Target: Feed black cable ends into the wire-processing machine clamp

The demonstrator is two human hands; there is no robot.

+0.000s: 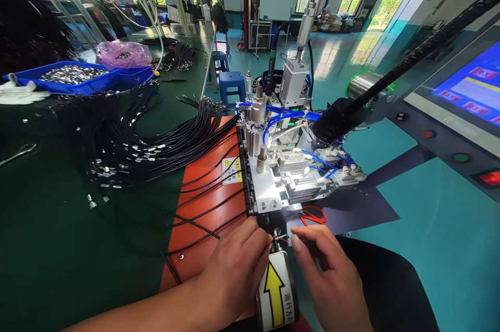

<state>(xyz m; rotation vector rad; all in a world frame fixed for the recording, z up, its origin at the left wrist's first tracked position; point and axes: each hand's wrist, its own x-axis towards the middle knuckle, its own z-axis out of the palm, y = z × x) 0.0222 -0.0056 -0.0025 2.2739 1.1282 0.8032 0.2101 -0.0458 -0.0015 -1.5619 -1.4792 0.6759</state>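
Note:
My left hand (234, 264) and my right hand (324, 264) meet at the near end of a black cable clamp strip (246, 175) on a small metal machine (289, 165). Between their fingertips shows the stripped end of a black cable (280, 237) with thin red and other coloured wires. The left fingers pinch the cable end; the right thumb and forefinger hold its fine wires. Several black cables (207, 207) lie across the orange plate (195, 248) into the strip. A yellow arrow label (275, 290) sits just below my hands.
A heap of black cables with metal terminals (128, 149) covers the green table (58, 248). A blue tray of metal parts (74, 77) and a pink bag (123, 53) stand at the back left. A control panel with screen (469, 92) and buttons is on the right. Blue stools (232, 87) stand beyond.

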